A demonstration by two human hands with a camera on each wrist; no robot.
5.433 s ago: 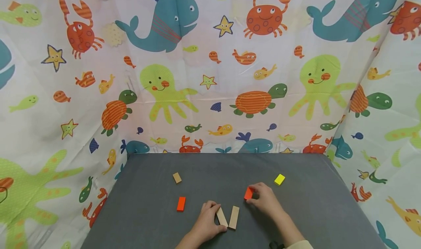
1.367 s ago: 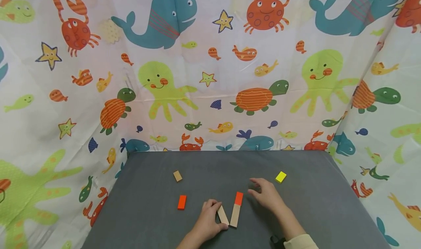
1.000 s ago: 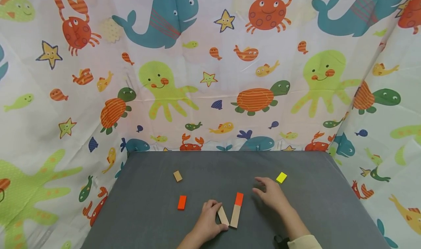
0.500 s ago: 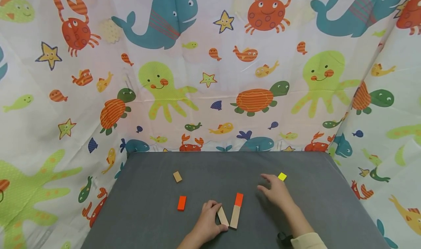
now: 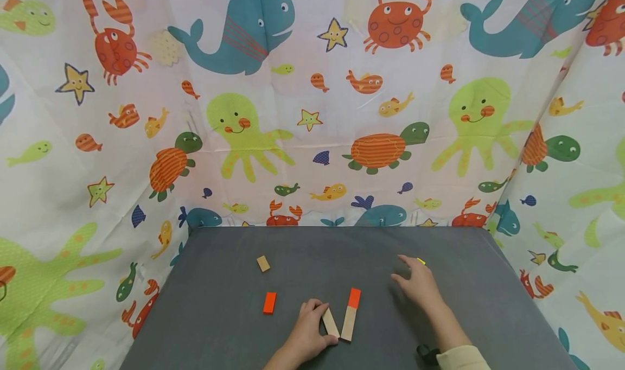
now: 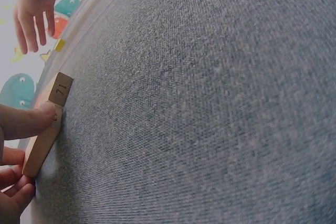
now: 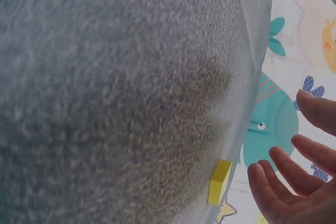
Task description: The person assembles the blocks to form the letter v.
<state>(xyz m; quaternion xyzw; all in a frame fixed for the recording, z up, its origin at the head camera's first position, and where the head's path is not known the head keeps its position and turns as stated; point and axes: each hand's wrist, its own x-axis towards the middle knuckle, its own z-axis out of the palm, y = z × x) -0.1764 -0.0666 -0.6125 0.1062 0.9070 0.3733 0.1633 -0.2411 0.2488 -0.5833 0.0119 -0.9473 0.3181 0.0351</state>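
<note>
- The left hand (image 5: 305, 335) sits nearest, thumb and curled fingers pinching the slanted wooden block (image 5: 330, 322), seemingly to keep it steady.
- Just right of that block lies a longer wooden block (image 5: 348, 323), an orange block (image 5: 354, 298) butted against its far end.
- Farther right of it, the right hand (image 5: 419, 284) hovers, fingers spread and holding nothing, over the yellow block (image 7: 219, 182), apparently reaching.

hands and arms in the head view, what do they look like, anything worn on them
Both hands are bare: no gloves, and no rings that can be made out. The right hand comes from a pale cream sleeve, with a small black thing beside the cuff, too small to identify. The left hand and forearm show no sleeve in view.
</note>
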